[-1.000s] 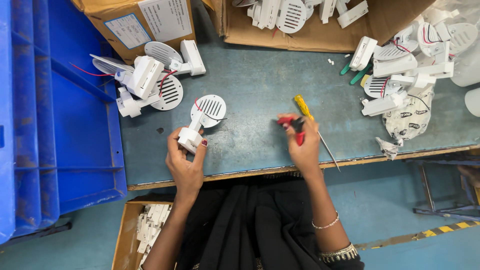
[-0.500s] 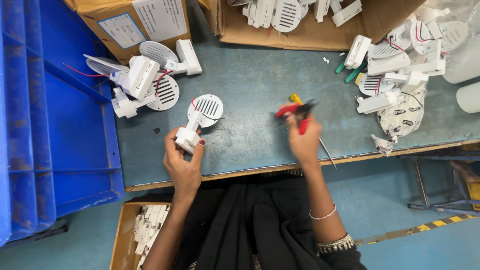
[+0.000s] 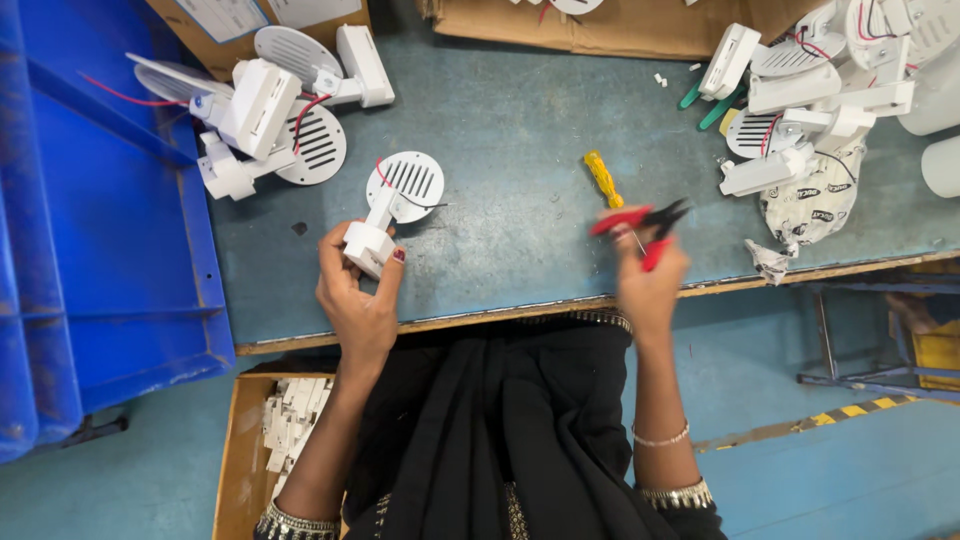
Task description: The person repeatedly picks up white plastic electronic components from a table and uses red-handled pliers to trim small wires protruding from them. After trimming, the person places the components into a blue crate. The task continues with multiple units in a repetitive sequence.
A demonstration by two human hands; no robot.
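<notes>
Left hand (image 3: 358, 300) grips white fixture (image 3: 385, 215); right hand (image 3: 648, 280) seemingly clasps red-handled pliers (image 3: 640, 222).

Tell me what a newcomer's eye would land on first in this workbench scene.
Probably the red-handled pliers gripped in the right hand near the bench's front edge, bright against the grey-blue bench top. Next, the white slotted-disc lamp part held by the left hand, and the big blue crate on the left.
</notes>
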